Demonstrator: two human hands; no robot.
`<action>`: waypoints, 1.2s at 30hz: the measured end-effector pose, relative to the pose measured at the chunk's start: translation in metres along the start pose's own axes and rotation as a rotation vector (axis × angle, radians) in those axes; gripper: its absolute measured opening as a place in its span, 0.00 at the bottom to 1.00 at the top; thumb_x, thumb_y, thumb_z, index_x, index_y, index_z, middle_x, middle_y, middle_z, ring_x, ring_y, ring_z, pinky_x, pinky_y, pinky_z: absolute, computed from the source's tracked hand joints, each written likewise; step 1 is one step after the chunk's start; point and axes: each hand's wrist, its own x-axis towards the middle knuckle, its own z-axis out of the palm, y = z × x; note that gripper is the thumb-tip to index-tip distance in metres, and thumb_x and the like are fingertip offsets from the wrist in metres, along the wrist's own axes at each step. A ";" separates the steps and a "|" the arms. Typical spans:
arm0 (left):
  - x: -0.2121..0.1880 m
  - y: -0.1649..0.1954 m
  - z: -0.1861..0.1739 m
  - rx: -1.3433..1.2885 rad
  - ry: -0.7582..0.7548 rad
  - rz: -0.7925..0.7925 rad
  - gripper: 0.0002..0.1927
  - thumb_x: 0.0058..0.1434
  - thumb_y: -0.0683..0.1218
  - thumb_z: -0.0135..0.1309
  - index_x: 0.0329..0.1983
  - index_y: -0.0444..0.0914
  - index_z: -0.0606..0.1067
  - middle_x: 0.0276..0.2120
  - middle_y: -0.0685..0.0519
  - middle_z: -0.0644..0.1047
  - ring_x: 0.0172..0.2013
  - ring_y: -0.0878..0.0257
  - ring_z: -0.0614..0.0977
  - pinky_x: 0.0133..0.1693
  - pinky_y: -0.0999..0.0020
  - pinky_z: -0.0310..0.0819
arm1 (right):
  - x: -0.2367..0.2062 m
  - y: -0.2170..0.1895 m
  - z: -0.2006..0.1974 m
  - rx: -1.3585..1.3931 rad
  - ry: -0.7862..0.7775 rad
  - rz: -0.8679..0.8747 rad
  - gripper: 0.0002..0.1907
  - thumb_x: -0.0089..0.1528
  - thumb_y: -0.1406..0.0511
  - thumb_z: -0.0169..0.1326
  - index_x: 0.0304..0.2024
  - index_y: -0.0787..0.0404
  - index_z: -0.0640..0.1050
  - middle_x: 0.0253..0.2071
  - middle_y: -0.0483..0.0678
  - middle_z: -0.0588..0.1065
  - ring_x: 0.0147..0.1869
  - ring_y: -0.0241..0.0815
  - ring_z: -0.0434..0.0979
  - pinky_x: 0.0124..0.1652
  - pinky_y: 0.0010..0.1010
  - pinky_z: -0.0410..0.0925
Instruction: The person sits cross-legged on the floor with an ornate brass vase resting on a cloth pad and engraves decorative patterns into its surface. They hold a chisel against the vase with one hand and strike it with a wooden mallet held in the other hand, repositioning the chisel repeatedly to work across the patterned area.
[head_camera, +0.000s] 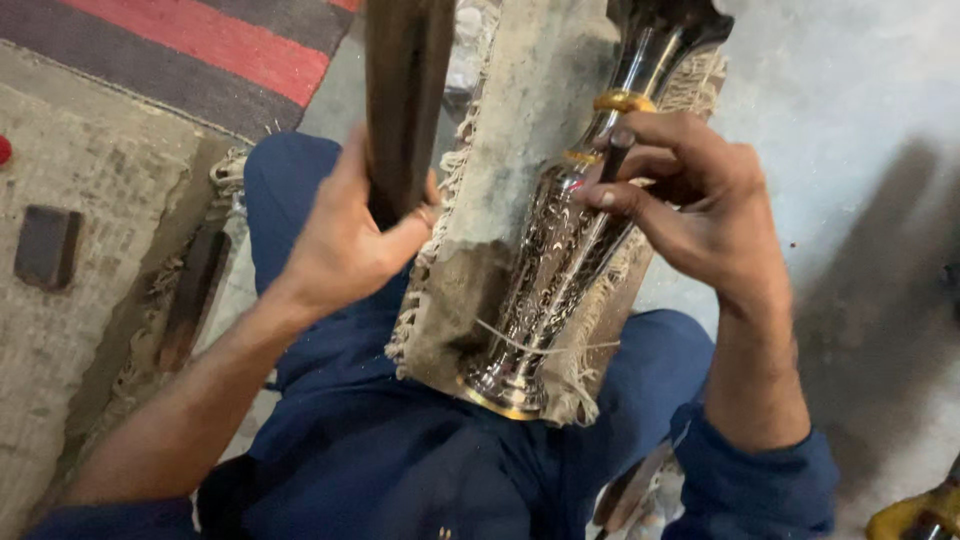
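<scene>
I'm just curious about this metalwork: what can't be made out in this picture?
- Head view: the wooden stick's top is cut off by the upper edge.
- The vase's mouth is also cut off there.
- The thin tool's tip is hidden behind the right hand.
- The left hand covers the stick's lower end.

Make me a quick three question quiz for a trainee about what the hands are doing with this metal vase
1. True or false: the engraved silver vase stands upright on the floor.
2. Multiple choice: what does the left hand grip? A) a dark wooden bar B) a red cloth C) a yellow bottle
3. Fill in: the right hand pinches a thin dark ____ against the vase's neck.

Key
1. False: it lies tilted on a frayed cloth-covered block over the person's lap.
2. A: the fist is closed around the dark wooden bar.
3. Tool: the thin dark tool sits between the fingertips, just below the gold band.
</scene>
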 end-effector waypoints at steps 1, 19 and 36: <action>0.001 0.001 -0.004 0.015 -0.021 -0.015 0.24 0.66 0.37 0.58 0.63 0.36 0.64 0.43 0.51 0.79 0.44 0.64 0.82 0.48 0.68 0.77 | -0.002 0.002 -0.001 0.027 -0.006 0.005 0.19 0.69 0.80 0.58 0.60 0.69 0.70 0.42 0.54 0.81 0.51 0.45 0.86 0.46 0.29 0.81; 0.027 0.052 -0.023 0.748 -0.038 0.300 0.40 0.57 0.34 0.60 0.72 0.48 0.62 0.47 0.43 0.73 0.47 0.42 0.80 0.46 0.50 0.76 | -0.005 0.010 -0.003 0.014 0.027 -0.100 0.18 0.69 0.77 0.64 0.58 0.73 0.72 0.41 0.56 0.81 0.49 0.43 0.86 0.43 0.24 0.81; 0.030 0.033 -0.019 0.985 0.023 0.412 0.36 0.64 0.32 0.59 0.72 0.47 0.63 0.37 0.47 0.72 0.39 0.48 0.78 0.46 0.49 0.76 | -0.003 0.012 -0.006 0.008 -0.022 -0.132 0.19 0.68 0.76 0.64 0.61 0.71 0.75 0.42 0.55 0.81 0.49 0.43 0.87 0.44 0.24 0.82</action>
